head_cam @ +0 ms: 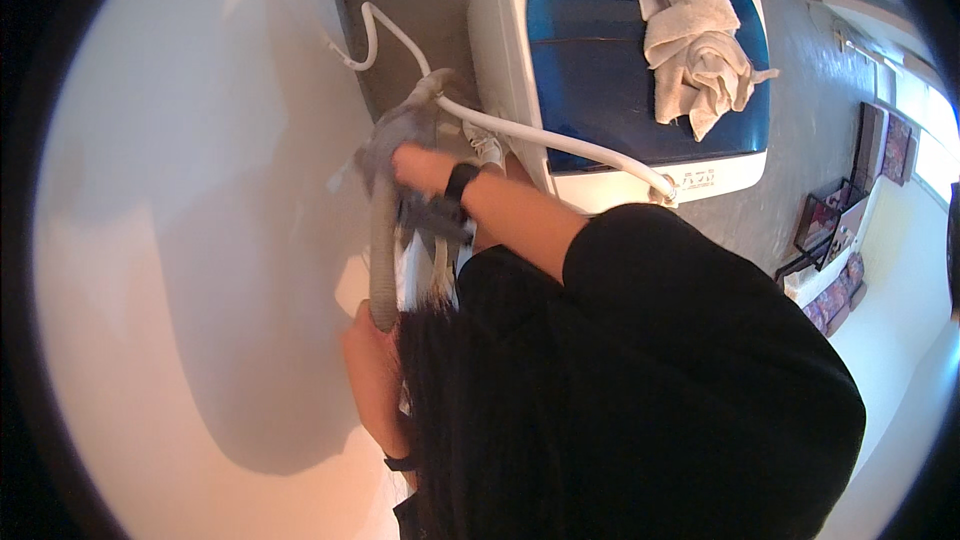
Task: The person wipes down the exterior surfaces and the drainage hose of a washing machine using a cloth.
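Note:
My right hand, with a dark band at its wrist, is closed on a blurred grey cloth that lies around a grey corrugated hose. Lower down, my left hand grips the same hose near its lower visible end; some fingers are hidden. A white hose runs from a fitting at the corner of the washing machine, passes close to the cloth and goes on towards the wall. On the machine's dark blue lid lies a crumpled beige towel.
A pale wall stands close on the left, with my shadow on it. A white shoe shows on the floor beside the machine. Patterned seats and a dark-framed rack are farther off at the right, near a bright window.

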Motion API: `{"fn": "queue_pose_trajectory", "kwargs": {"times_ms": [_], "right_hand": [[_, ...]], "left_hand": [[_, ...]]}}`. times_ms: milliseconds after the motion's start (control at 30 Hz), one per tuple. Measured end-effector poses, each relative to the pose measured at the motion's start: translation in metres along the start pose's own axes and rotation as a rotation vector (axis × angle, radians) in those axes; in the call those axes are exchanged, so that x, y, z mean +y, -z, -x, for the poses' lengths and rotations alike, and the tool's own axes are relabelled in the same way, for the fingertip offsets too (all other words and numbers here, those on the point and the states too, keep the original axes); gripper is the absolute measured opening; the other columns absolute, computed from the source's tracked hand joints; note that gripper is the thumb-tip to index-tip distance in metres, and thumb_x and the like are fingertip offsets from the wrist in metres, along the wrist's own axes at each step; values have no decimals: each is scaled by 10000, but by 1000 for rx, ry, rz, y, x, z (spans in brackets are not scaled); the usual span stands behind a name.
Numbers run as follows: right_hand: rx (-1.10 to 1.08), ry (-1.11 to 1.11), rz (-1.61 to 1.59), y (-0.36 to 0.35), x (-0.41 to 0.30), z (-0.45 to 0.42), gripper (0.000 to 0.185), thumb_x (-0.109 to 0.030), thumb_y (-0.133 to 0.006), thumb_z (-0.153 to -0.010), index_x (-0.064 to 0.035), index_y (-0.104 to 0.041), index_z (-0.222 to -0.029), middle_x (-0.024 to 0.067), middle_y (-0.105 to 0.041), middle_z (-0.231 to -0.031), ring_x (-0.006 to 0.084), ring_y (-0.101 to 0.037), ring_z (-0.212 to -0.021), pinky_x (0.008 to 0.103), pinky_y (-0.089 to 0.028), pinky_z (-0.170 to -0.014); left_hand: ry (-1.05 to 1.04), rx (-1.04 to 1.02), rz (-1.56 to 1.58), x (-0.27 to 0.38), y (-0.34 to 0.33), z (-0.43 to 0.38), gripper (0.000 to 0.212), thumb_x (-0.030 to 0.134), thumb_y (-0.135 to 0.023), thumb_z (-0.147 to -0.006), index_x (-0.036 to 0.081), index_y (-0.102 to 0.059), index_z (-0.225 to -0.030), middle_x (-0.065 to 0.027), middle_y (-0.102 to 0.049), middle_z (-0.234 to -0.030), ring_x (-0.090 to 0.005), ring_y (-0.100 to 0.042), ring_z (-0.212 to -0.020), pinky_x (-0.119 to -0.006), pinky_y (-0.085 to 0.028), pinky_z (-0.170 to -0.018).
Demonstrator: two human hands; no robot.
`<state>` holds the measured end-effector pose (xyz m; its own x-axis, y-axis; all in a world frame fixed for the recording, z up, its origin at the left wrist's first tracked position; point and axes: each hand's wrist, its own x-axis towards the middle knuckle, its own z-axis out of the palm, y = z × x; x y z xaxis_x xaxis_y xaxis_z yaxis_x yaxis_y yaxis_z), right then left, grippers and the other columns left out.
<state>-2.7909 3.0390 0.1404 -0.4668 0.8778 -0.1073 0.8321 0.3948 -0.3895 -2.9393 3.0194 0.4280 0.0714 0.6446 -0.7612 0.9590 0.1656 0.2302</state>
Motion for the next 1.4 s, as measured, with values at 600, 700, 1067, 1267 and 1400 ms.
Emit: {"fn": "queue_pose_trajectory", "kwargs": {"times_ms": [600,700,1067,1267,1400], "right_hand": [[-84,351,8,115,-134,56,213,-253,-569,-763,-63,-608,-849,78,-621,-808,226,-599,-796,320,-458,-681],[-73,241,-5,100,-101,44,248,-251,-518,-810,-41,-587,-922,94,-618,-846,231,-599,-817,326,-465,-694],[-263,-395,-298,41,121,57,398,-268,-364,-952,58,-525,-1114,146,-616,-948,241,-594,-882,351,-488,-748],[209,-1087,-556,99,119,-19,641,-470,-216,-938,67,-528,-1096,276,-606,-992,421,-568,-982,462,-434,-868],[-208,-769,-140,16,146,-6,443,-391,-404,-892,10,-502,-1056,246,-609,-907,363,-601,-829,452,-469,-771]], "left_hand": [[25,68,218,-52,-39,16,306,194,-637,-763,-31,-572,-959,-262,-613,-846,-430,-589,-841,-414,-462,-704],[42,48,265,-43,-38,22,319,210,-651,-744,-26,-577,-946,-259,-614,-827,-424,-594,-826,-424,-463,-700],[251,-2,367,-73,-46,0,247,177,-633,-740,-23,-563,-869,-162,-600,-668,-229,-600,-553,-342,-461,-547],[224,-85,673,-105,-66,-37,181,138,-614,-808,-25,-566,-870,-74,-610,-717,-171,-544,-551,-303,-458,-547],[90,-26,558,-58,-40,-30,215,139,-572,-831,-31,-571,-963,-139,-616,-801,-218,-571,-697,-327,-455,-670]]}}
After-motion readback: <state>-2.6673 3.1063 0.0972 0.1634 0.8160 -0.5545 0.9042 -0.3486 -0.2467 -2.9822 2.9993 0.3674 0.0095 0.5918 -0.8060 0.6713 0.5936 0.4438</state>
